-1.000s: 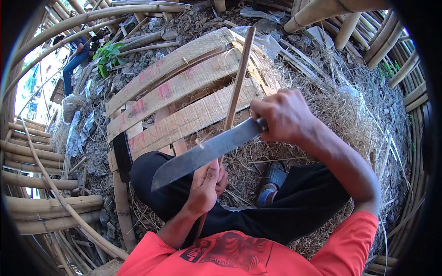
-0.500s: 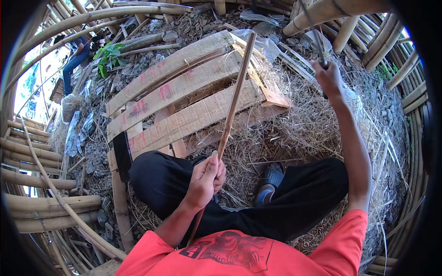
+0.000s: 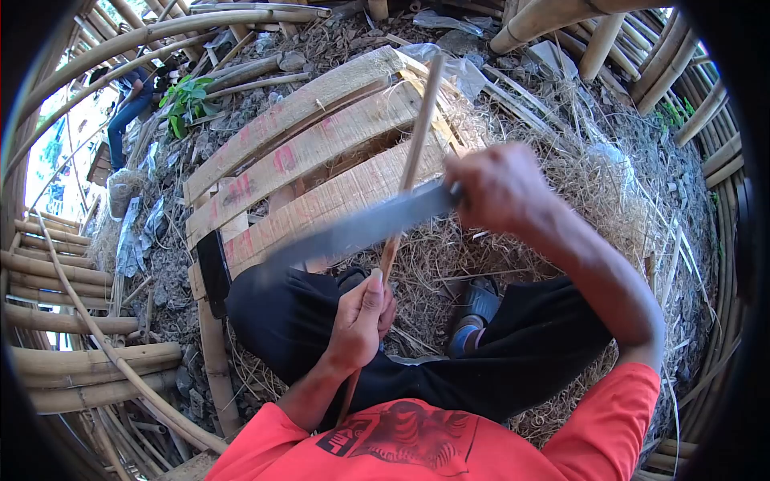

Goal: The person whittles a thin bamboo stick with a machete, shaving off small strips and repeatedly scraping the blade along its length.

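My left hand (image 3: 361,318) is wrapped round the lower part of a long bamboo strip (image 3: 415,152), thumb on top. The strip slants up and away from my lap, its low end passing under my forearm. In my right hand (image 3: 501,188) is the handle of a machete (image 3: 361,228), slightly smeared by motion. Its broad grey blade points left and crosses over the strip above my left hand. Behind the blade lies a wooden slat pallet (image 3: 321,160) with red marks.
A black phone (image 3: 213,272) rests at the pallet's left corner by my knee (image 3: 265,313). Thin shavings (image 3: 553,280) cover the ground on the right. Bamboo poles (image 3: 96,361) stand at left, more at right. Far left, a person (image 3: 127,116) sits beyond a green plant (image 3: 184,106).
My right hand has swung the machete from the upper right down and left, so its blade now crosses the bamboo strip. My left hand stays about in place, still holding the strip.
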`<state>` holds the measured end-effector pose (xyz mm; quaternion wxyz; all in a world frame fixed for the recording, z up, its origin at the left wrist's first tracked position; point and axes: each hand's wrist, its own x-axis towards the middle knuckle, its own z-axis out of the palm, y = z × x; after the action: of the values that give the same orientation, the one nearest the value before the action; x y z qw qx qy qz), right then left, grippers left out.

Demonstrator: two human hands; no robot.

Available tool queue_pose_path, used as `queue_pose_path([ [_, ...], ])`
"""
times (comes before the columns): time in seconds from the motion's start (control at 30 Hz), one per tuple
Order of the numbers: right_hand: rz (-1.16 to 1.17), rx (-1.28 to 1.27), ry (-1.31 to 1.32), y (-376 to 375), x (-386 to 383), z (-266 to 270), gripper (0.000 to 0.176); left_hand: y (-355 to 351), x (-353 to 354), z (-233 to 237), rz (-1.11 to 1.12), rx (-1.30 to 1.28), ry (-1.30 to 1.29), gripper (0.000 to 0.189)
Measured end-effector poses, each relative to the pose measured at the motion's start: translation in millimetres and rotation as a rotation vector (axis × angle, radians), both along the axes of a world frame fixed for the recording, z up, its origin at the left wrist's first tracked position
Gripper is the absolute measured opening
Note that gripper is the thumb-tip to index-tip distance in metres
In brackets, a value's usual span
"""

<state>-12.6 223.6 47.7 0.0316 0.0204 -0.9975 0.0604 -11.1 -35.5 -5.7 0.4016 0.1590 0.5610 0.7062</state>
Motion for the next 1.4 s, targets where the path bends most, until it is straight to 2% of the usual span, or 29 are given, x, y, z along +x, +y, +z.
queue_pose_path([
  [0.03, -0.058, 0.068, 0.056, 22.2, -7.8, -5.7, 0.010, -0.6, -0.9, 0.7, 0.010, -0.032, -0.001, 0.040],
  [0.07, -0.287, 0.105, -0.045, 34.1, -17.0, 3.8, 0.011, -0.6, -2.6, 2.0, 0.018, -0.062, -0.002, 0.040],
  [0.1, -0.328, 0.067, 0.079, 64.6, -24.7, -12.1, 0.012, -1.0, -2.2, 2.6, 0.030, -0.093, -0.007, 0.039],
  [0.13, -0.308, 0.051, 0.197, 82.7, -26.6, -19.6, 0.020, -1.5, -1.0, 0.0, 0.026, -0.088, -0.006, 0.039],
  [0.2, -0.536, 0.027, 0.281, 109.7, -34.8, -22.6, 0.030, 3.1, -2.0, -6.8, 0.026, -0.061, 0.009, 0.038],
  [0.23, -0.654, -0.122, 0.253, 140.1, -32.6, -13.3, 0.036, 3.2, -0.8, -6.6, 0.039, -0.050, 0.036, 0.038],
  [0.27, -0.845, -0.208, 0.209, 170.4, -28.6, -10.6, 0.035, 0.6, -0.2, -5.7, 0.045, -0.049, 0.063, 0.038],
  [0.3, -0.885, -0.123, 0.366, 186.8, -19.0, -14.6, 0.036, -1.8, -1.9, -4.3, 0.055, -0.046, 0.095, 0.037],
  [0.37, -0.853, -0.226, 0.500, 196.8, -12.8, -29.9, 0.033, 0.3, -9.7, -3.1, 0.095, -0.090, 0.059, 0.037],
  [0.5, -0.420, -0.483, 0.321, 85.9, 5.7, -15.6, 0.017, 4.5, -11.2, -3.3, 0.097, -0.104, -0.070, 0.036],
  [0.57, -0.012, -0.280, 0.300, 50.4, 9.9, -23.6, 0.009, 6.2, -10.7, -2.8, 0.093, -0.090, -0.076, 0.036],
  [0.6, 0.038, -0.145, 0.175, 28.9, 11.8, -19.1, 0.004, 7.1, -10.0, -2.8, 0.094, -0.080, -0.080, 0.037],
  [0.67, 0.104, -0.160, 0.061, -4.6, 15.1, -9.5, 0.008, 9.5, -7.6, -3.5, 0.094, -0.083, -0.022, 0.037],
  [0.7, 0.160, -0.152, 0.099, -13.7, 17.0, -9.7, 0.009, 10.5, -6.5, -4.3, 0.095, -0.081, 0.007, 0.038],
  [0.77, 0.165, -0.024, -0.011, -27.3, 18.2, -4.8, 0.010, 10.0, -5.8, -8.5, 0.064, -0.060, -0.013, 0.038],
  [0.87, 0.188, -0.029, -0.037, -21.5, 12.0, -11.2, 0.012, 5.8, 0.3, -6.0, -0.002, -0.014, -0.078, 0.038],
  [0.97, -0.011, 0.037, -0.055, -13.8, 1.4, -8.6, 0.015, 2.7, 2.5, -1.5, -0.024, -0.024, -0.129, 0.039],
  [1.03, -0.373, 0.133, -0.124, 48.7, -30.3, -8.3, 0.020, 0.8, 2.1, 0.3, -0.064, -0.016, -0.150, 0.039],
  [1.07, -0.593, 0.088, -0.021, 86.9, -34.4, -1.9, 0.027, -3.1, 2.9, 1.5, -0.104, -0.002, -0.162, 0.038],
  [1.1, -0.535, -0.213, 0.354, 130.9, -26.2, -15.2, 0.028, -6.7, 2.7, 2.8, -0.140, 0.012, -0.172, 0.037],
  [1.17, -0.850, -0.926, 0.425, 168.4, -15.5, -30.6, 0.027, -1.9, -4.8, 6.5, -0.070, -0.001, -0.103, 0.038],
  [1.27, -0.785, -0.970, 0.479, 145.5, 2.1, -28.2, 0.026, 4.1, -7.8, -1.0, 0.029, -0.052, -0.104, 0.038],
  [1.3, -0.725, -0.663, 0.449, 149.0, 4.0, -36.8, 0.025, 5.9, -9.0, -6.3, 0.048, -0.080, -0.116, 0.037],
  [1.37, -0.455, -0.428, 0.397, 124.3, 2.9, -30.6, 0.025, 4.9, -9.8, -10.0, 0.067, -0.101, -0.048, 0.036],
  [1.4, -0.402, -0.415, 0.344, 97.2, 2.1, -23.8, 0.022, 5.6, -9.3, -7.2, 0.077, -0.112, -0.040, 0.034],
])
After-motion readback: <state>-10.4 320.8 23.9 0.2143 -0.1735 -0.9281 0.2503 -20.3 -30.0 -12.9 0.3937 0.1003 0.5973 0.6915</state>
